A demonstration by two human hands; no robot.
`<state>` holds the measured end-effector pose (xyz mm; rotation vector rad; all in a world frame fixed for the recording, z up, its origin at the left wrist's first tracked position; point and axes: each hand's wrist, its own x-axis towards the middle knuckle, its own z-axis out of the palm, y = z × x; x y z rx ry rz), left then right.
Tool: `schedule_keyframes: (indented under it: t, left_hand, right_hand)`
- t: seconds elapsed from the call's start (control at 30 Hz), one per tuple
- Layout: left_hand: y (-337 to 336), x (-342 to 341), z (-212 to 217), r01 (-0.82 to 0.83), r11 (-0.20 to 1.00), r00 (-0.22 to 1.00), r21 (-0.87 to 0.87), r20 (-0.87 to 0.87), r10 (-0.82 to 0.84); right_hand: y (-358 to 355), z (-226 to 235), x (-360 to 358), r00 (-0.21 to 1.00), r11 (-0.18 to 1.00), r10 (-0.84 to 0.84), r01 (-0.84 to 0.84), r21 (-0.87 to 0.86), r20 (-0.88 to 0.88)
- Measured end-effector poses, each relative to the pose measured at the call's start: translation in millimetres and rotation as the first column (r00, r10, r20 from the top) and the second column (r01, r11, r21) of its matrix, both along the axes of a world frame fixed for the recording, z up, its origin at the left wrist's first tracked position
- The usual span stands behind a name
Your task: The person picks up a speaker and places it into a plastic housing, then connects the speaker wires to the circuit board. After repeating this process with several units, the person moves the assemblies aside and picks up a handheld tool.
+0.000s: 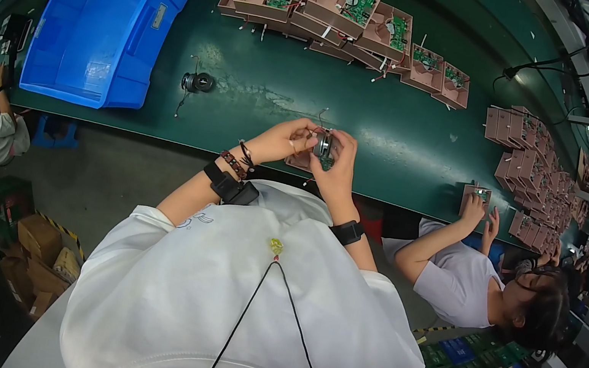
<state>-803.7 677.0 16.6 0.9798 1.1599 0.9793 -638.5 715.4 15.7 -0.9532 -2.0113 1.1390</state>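
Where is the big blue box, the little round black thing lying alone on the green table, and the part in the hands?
blue bin (95,29), head view, inner floor.
round black part (198,82), head view, its middle.
small round part (322,144), head view, its face between both hands.

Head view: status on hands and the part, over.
Left hand and right hand both gripping small round metal part above green bench. Loose round part with wires lies apart, left. Nothing obstructing.

Blue bin (103,30) — dark green table (410,137)
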Motion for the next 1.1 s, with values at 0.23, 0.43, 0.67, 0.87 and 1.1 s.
schedule_keyframes:
  t: [0.23, 0.43, 0.67, 0.87, 1.1]
  left_hand:
    - [7, -4, 2, -0.02, 0.998, 0.991, -0.063, 0.134, 0.029]
    - [11, -5, 3, -0.049, 0.978, 0.942, -0.204, 0.316, 0.114]
    - [13, -2, 0, -0.127, 0.959, 0.937, -0.254, 0.286, 0.2]
    - [12, 4, 5, -0.123, 0.989, 0.973, -0.084, 0.186, 0.137]
    - [18, -1, 16, 0.006, 0.882, 0.965, -0.471, 0.234, 0.118]
  right_hand:
    - [0, 14, 9, 0.986, 0.964, 0.136, -0.154, 0.215, 0.097]
    - [-6, 29, 6, 0.98, 0.966, 0.092, -0.131, 0.223, 0.178]
    - [-4, 12, 8, 0.875, 0.654, -0.203, -0.212, -0.727, -0.438]
    - [-2, 2, 7, 0.825, 0.439, -0.321, -0.306, -0.845, -0.465]
    - [3, 17, 4, 0.971, 0.972, -0.229, 0.231, -0.032, 0.066]
